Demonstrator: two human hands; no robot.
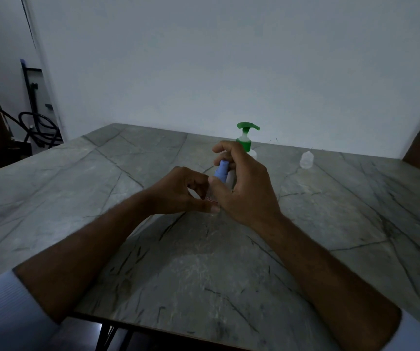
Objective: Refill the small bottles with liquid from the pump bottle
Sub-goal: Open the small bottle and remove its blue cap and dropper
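Head view: mid-worktop, our left hand (178, 191) steadies a small clear bottle (210, 196) while our right hand (244, 183) pinches its blue cap (221, 171); the green-topped pump bottle (245, 138) waits near the far edge, so filling seems pending.

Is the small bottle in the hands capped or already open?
Capped: the blue cap sits on the small bottle. The right hand grips the cap and the left hand holds the body. How tightly it sits, cannot tell.
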